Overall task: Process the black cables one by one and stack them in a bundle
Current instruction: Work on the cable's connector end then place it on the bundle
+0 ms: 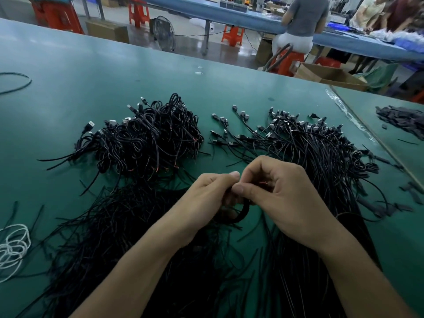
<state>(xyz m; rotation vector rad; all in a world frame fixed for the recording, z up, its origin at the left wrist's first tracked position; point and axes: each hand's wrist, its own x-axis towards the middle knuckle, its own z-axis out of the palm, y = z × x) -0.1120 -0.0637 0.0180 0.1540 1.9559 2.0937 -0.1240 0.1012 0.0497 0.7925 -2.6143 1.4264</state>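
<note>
at desk (pixel 91 76) centre, my left hand (pixel 211 191) and right hand (pixel 282 193) both pinch one black cable (pixel 241 214), its loop hanging between them. coiling seems the step in hand; next, i judge, it joins the coiled pile (pixel 149 138) at eleven o'clock.

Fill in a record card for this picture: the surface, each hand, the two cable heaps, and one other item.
Surface: green table
Left hand: grips a looped black cable
Right hand: pinches the same cable; a red wire tip shows between its fingers
Left heap: coiled cables, tangled together
Right heap: straight cables, plugs toward the far side
Other item: white cord, at the table's left edge
</note>
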